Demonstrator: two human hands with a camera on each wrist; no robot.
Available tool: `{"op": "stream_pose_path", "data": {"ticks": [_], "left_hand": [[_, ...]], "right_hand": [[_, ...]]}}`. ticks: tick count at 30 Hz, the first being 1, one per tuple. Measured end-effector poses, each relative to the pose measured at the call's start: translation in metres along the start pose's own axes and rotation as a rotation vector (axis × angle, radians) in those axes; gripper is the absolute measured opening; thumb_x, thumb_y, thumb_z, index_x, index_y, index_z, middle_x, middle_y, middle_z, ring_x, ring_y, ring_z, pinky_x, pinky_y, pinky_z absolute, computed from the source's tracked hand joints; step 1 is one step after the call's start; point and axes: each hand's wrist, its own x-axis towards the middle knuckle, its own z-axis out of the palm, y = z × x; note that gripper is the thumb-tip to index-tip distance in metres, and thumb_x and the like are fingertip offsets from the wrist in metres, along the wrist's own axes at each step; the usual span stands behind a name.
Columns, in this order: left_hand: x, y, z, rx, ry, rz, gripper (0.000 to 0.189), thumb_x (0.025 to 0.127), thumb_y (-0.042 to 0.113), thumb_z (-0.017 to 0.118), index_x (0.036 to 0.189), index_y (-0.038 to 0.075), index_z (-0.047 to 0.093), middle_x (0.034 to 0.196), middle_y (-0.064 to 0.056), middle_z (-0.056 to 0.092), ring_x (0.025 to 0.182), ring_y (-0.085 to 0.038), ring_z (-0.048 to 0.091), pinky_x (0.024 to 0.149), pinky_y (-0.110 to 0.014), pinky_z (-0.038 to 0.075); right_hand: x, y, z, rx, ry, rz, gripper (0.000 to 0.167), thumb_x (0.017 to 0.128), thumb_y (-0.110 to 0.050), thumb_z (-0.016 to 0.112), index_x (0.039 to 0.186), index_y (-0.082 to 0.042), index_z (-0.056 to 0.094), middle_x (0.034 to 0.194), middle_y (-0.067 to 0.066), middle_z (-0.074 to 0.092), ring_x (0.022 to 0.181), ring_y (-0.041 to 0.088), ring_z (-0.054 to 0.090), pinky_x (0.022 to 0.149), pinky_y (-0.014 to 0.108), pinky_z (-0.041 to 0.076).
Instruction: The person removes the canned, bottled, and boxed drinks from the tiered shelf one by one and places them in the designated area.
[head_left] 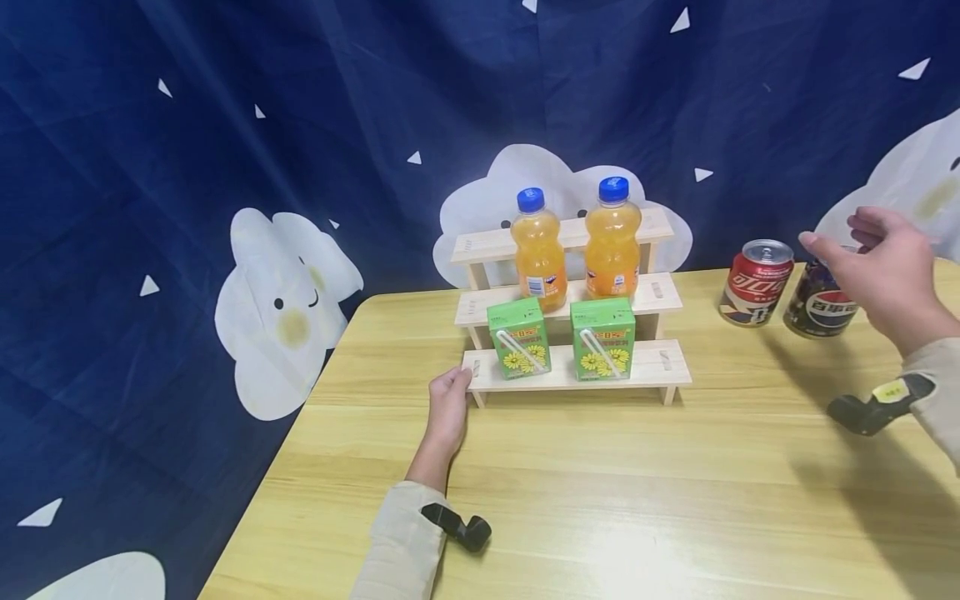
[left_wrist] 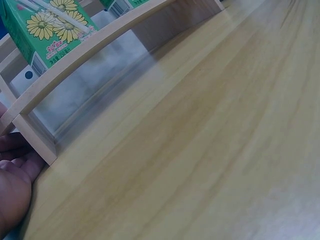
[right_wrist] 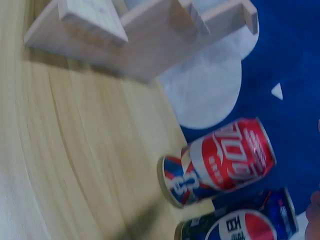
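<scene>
My left hand (head_left: 447,408) grips the left end of the lowest step of a three-tier wooden rack (head_left: 577,377), thumb at the edge and fingers tucked by the leg. Two green drink cartons (head_left: 519,340) with yellow flowers stand on that step. Behind them, two orange soda bottles (head_left: 613,237) with blue caps stand on the middle step. My right hand (head_left: 888,271), thumb and fingers apart, is raised by a dark blue Pepsi can (head_left: 821,304), overlapping its top in the head view. Left of that stands a red cola can (right_wrist: 220,162), upright on the table.
The light wooden table (head_left: 570,475) ends at a dark blue curtain (head_left: 360,108) with white clouds and small triangles. The rack's top step (head_left: 480,244) stands close to the curtain. Both wrists wear black cameras (head_left: 870,412) on straps over beige sleeves.
</scene>
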Motion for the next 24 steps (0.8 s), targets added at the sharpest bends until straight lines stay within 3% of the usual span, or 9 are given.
{"op": "stream_pose_path", "data": {"ticks": [5,13,19,24], "left_hand": [[0.0,0.0,0.0,-0.009,-0.001,-0.001,0.035,0.097,0.01,0.042,0.12,-0.013,0.055,0.127,-0.026,0.056,0.112,-0.025,0.058,0.097,-0.031,0.05],[0.001,-0.001,0.0,-0.006,0.0,-0.001,0.035,0.097,0.01,0.041,0.12,-0.012,0.056,0.125,-0.026,0.057,0.11,-0.024,0.059,0.097,-0.031,0.05],[0.001,-0.002,0.0,0.003,-0.001,-0.006,0.035,0.097,0.011,0.042,0.12,-0.011,0.056,0.126,-0.025,0.057,0.11,-0.022,0.058,0.097,-0.031,0.05],[0.001,-0.001,0.0,0.003,-0.008,0.003,0.036,0.097,0.011,0.041,0.121,-0.012,0.055,0.128,-0.026,0.055,0.114,-0.025,0.057,0.099,-0.033,0.048]], "right_hand": [[-0.007,-0.015,0.008,-0.001,-0.055,-0.042,0.084,0.088,-0.049,0.055,0.151,-0.009,0.016,0.155,0.016,0.019,0.141,0.034,0.023,0.117,0.045,0.021],[-0.016,-0.036,0.018,0.062,-0.111,-0.103,0.079,0.087,-0.047,0.06,0.15,-0.016,0.022,0.154,0.008,0.029,0.139,0.022,0.03,0.117,0.038,0.024],[-0.023,-0.049,0.029,0.068,-0.167,-0.129,0.081,0.086,-0.048,0.06,0.15,-0.017,0.022,0.153,0.011,0.03,0.137,0.029,0.033,0.116,0.042,0.027],[-0.029,-0.062,0.039,0.107,-0.183,-0.175,0.079,0.086,-0.045,0.062,0.149,-0.016,0.025,0.151,0.011,0.033,0.136,0.023,0.037,0.114,0.031,0.031]]}}
